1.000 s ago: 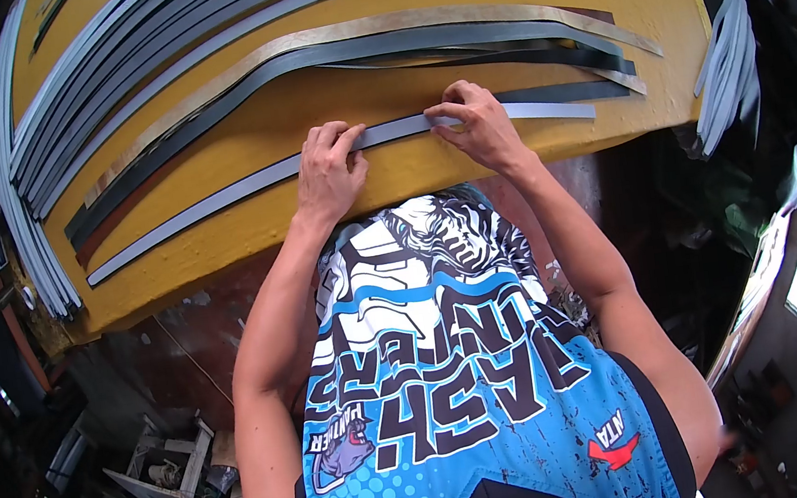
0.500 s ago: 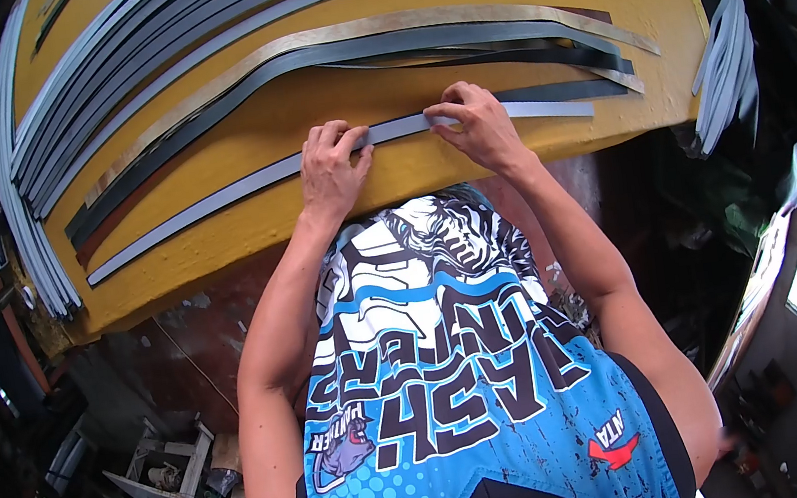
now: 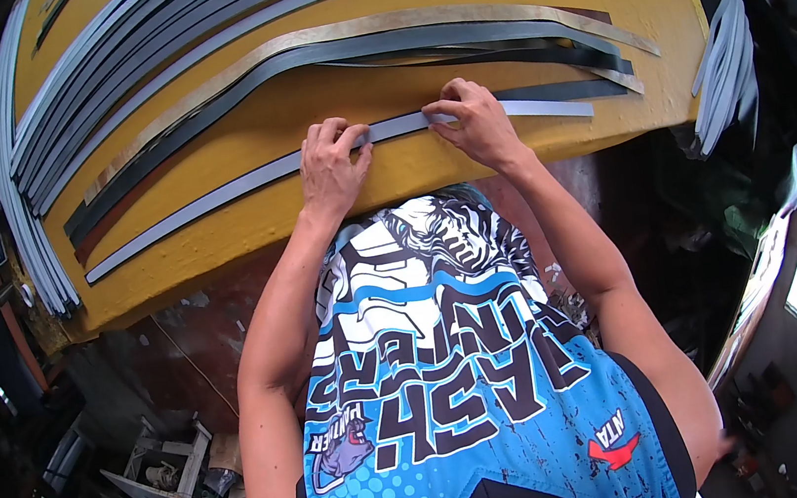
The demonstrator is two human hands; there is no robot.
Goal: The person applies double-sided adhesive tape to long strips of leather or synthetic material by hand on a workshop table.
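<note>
A long light grey strip (image 3: pixel 213 198) with a dark strip under it lies along the near edge of the yellow table (image 3: pixel 390 178). My left hand (image 3: pixel 333 165) pinches the paired strips left of their middle, thumb on the near side. To its right, my right hand (image 3: pixel 473 122) pinches the same strips, its forefinger and thumb bent around them. Between the hands the light strip runs nearly straight. Right of my right hand, the light strip and the dark strip (image 3: pixel 563 90) spread apart.
Beyond my hands lie a bent dark strip (image 3: pixel 296 59) and a tan strip (image 3: pixel 371 25). Several grey strips (image 3: pixel 155 50) cover the far left. Bundles of grey strips hang over the left edge (image 3: pixel 35 244) and right edge (image 3: pixel 726 59). A wooden crate (image 3: pixel 163 477) stands on the floor.
</note>
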